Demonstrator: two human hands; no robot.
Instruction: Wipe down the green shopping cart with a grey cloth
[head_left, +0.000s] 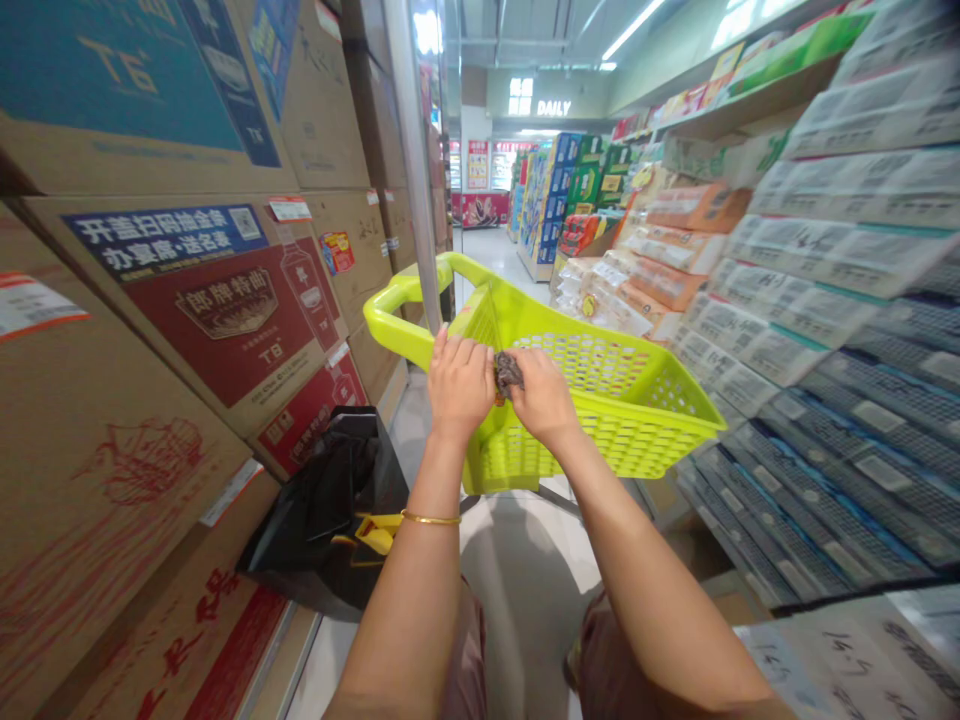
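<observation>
A yellow-green plastic shopping cart (pixel 525 460) stands in front of me, turned sideways, its slotted basket to the right and its looped handle to the left. My left hand (pixel 459 385) is closed over the near rim, close to the base of the handle. Right beside it, my right hand (pixel 541 392) is closed around a dark, crumpled cloth (pixel 508 372), which pokes out between thumb and fingers against the rim. What lies under both palms is hidden. The part of the basket I can see into shows bare slotted walls.
Stacked cardboard cartons (pixel 232 310) wall the left side, with a metal post (pixel 417 150) near the cart. A black bag (pixel 330 520) with a yellow strap lies on the floor there. Packs of tissue (pixel 817 250) are piled high on the right. The tiled aisle (pixel 487 243) runs ahead.
</observation>
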